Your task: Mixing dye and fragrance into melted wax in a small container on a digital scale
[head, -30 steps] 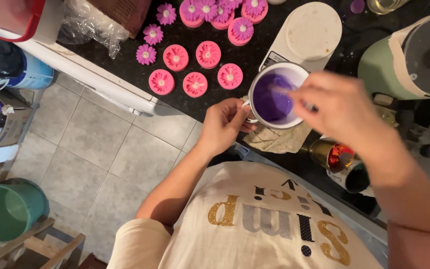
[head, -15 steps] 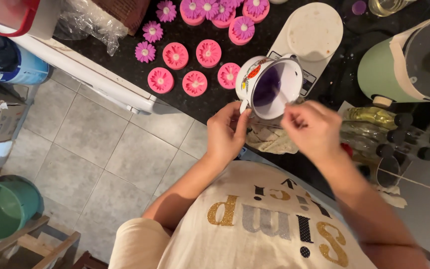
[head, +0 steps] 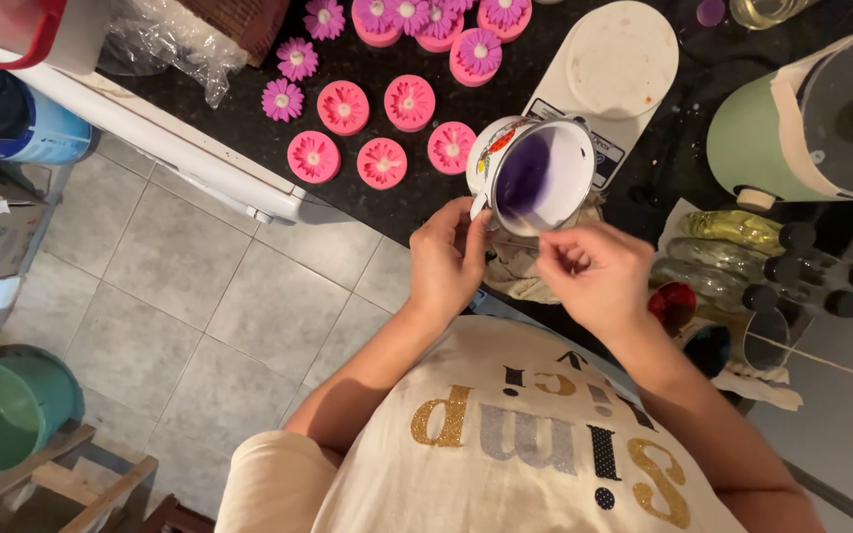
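Gripping the handle of a white enamel mug (head: 535,176), the left hand (head: 449,259) tilts it so the purple liquid pools against its wall, while the right hand (head: 594,274) sits just beside the rim with fingers pinched together. Beyond the mug, pink flower moulds (head: 379,163) dot the black countertop (head: 249,128), beside a white kitchen scale (head: 614,69).

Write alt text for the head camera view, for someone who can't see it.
Seen from above, a person's left hand tilts a white mug with purple liquid inside over a dark counter, the right hand beside its rim. Pink flower-shaped moulds lie to the left, a white kitchen scale behind.
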